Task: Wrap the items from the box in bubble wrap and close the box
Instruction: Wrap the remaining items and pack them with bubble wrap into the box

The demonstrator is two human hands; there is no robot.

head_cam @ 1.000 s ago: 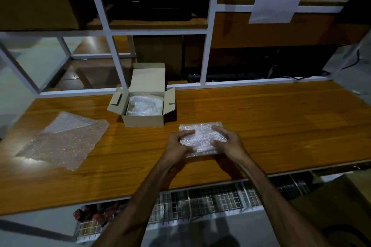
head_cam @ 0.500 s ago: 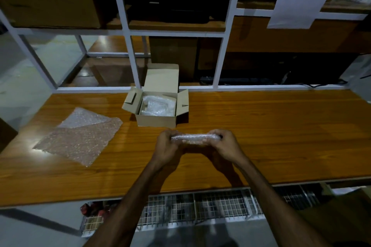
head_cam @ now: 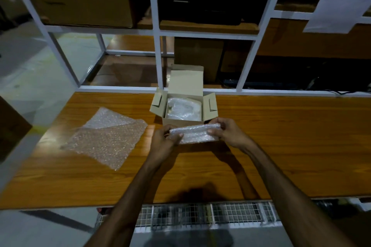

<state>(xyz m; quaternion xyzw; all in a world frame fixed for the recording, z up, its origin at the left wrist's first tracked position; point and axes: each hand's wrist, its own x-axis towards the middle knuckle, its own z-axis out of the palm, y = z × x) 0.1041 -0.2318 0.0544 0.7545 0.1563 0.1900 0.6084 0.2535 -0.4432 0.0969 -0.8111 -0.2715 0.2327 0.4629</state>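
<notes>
Bundle: wrapped bundle (head_cam: 195,133), centre frame, looks light, soft, slippery.
Grip: left hand (head_cam: 164,141) and right hand (head_cam: 227,133) clamp its ends; best held there.

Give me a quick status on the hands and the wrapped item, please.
Left hand and right hand grip the wrapped bundle by its ends, above the table, just before the open box. One wrapped item already inside. Nothing blocking.

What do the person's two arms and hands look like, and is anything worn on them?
Both forearms are bare up to the bottom edge of the picture: no sleeves are visible. The left hand and the right hand wear no gloves. No watch, bracelet or ring can be seen on the wrists or fingers, though the light is dim and small details are hard to make out.
</notes>
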